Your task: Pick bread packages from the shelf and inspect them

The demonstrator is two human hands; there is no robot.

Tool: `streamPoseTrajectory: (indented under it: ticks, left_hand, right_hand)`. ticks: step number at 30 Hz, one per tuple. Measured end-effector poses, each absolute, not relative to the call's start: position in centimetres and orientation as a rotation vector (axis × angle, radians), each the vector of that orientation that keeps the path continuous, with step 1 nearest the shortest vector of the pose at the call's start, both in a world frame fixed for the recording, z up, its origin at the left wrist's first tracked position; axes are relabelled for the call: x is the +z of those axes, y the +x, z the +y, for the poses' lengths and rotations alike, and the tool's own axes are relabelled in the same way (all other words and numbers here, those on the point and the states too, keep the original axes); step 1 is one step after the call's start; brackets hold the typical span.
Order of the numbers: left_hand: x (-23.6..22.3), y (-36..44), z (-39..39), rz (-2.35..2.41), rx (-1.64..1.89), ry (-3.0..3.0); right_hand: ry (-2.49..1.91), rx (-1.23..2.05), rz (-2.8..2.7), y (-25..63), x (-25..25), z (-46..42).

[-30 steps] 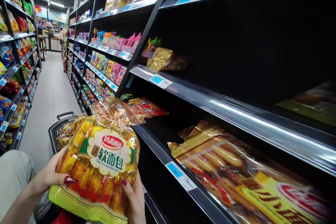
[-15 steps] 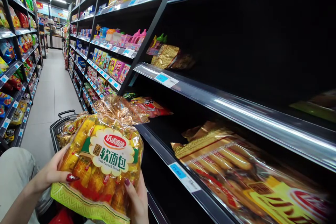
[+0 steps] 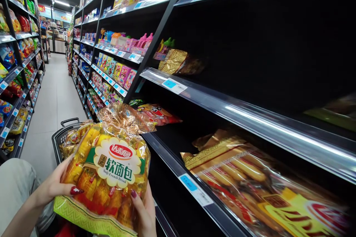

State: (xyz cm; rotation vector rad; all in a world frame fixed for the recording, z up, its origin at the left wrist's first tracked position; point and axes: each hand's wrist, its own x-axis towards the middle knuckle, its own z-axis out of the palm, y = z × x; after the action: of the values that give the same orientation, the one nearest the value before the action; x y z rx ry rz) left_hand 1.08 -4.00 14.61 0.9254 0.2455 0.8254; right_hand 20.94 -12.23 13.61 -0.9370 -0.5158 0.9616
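I hold a big clear bag of soft French bread (image 3: 108, 170) with a yellow and green label, upright in front of me at the lower left. My left hand (image 3: 54, 183) grips its left side with the thumb across the front. My right hand (image 3: 143, 211) supports its lower right corner, fingers curled on the plastic. The bag's gathered top (image 3: 125, 116) reaches the shelf's edge. A similar bread bag (image 3: 250, 181) lies flat on the shelf to the right.
A black shopping basket (image 3: 62, 137) with more bread bags stands behind the held bag. Dark shelving (image 3: 222, 107) with blue price tags runs along my right. A red snack packet (image 3: 158, 113) lies on the same shelf. The tiled aisle (image 3: 52, 100) stretches away between stocked racks.
The view shifted slightly; the bread bag stays in both hands at about the same place.
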Motion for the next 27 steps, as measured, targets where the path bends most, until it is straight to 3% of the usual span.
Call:
streamPoseTrajectory:
  ticks: [27]
  left_hand:
    - [13.9,1.3,-3.9,0.197,0.827,0.944]
  right_hand:
    - [-0.922,0.9,-0.58,21.4,12.9,-12.2]
